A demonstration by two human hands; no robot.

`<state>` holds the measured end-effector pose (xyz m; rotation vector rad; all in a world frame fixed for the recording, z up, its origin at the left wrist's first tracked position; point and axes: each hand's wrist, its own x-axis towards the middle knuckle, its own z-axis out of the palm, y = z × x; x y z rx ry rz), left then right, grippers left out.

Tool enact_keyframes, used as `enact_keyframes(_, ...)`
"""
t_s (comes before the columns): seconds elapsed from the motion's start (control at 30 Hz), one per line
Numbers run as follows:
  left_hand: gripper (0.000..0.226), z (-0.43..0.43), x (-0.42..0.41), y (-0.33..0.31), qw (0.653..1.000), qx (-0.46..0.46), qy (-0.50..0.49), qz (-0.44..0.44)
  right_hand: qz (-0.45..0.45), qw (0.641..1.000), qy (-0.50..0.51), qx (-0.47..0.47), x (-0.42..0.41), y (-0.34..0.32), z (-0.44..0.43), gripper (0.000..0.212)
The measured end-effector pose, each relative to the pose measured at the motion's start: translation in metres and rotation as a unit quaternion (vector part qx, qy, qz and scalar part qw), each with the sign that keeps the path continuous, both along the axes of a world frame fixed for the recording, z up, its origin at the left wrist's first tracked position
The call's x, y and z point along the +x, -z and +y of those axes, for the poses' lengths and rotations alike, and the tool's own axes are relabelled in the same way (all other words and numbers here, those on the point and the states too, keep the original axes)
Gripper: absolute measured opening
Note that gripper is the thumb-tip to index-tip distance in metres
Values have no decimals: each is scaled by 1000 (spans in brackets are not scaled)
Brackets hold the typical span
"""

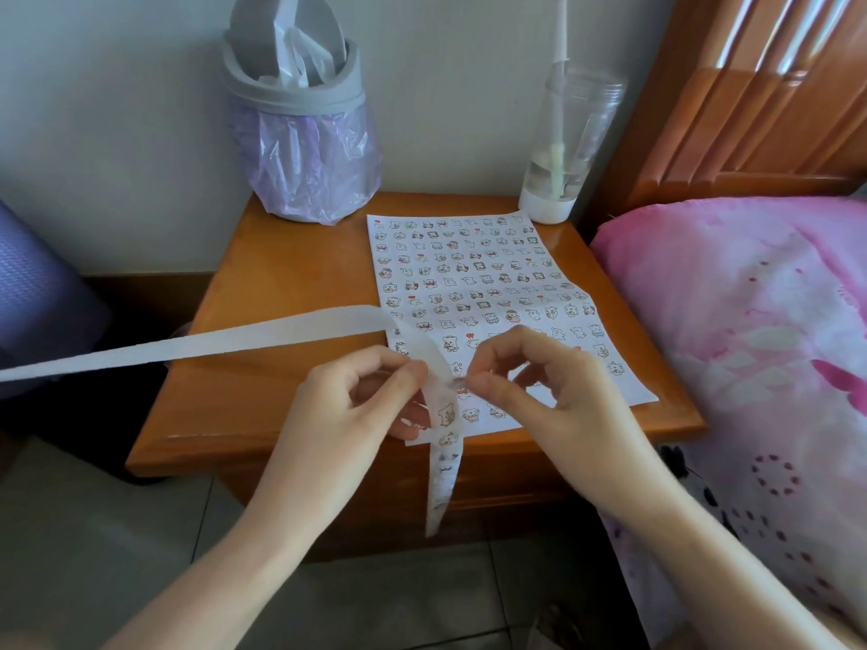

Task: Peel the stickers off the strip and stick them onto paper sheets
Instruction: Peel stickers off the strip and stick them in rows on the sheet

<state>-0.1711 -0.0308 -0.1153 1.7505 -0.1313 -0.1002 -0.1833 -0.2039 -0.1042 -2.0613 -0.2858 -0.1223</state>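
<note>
Centrally, low in the frame, the left hand (pixel 356 396) pinches a thin, papery white strip (pixel 262 337) where it folds. The strip's blank length runs out of view at the left edge, and its printed end hangs limp past the front of the glossy wooden table (pixel 281 274). The right hand (pixel 530 391) nips a small translucent sticker (pixel 456 381) at the fold between thumb and forefinger, its picture too blurred to make out. Behind the hands lies a flat paper sheet (pixel 469 274) covered with rows of tiny cartoon figures, its near corner hidden by fingers.

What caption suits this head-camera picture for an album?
Left hand holds the sticker strip; right hand pinches a sticker off it above a sticker-covered paper sheet.
</note>
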Motion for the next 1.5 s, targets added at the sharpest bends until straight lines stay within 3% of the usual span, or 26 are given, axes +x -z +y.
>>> enact_keyframes(0.13, 15, 2, 1, 1, 1000, 2, 5, 16, 43, 998, 29, 45, 7, -10, -24, 3)
enact_keyframes(0.33, 13, 3, 1, 6, 998, 56, 10, 0, 152, 985, 57, -53, 17, -7, -49, 8)
enact_keyframes(0.8, 11, 2, 2, 10, 991, 129, 7, -30, 145, 985, 53, -80, 22, 6, -47, 2)
enact_keyframes(1.5, 13, 5, 3, 14, 988, 151, 10, -30, 101, 987, 67, -103, 18, 10, -43, 8)
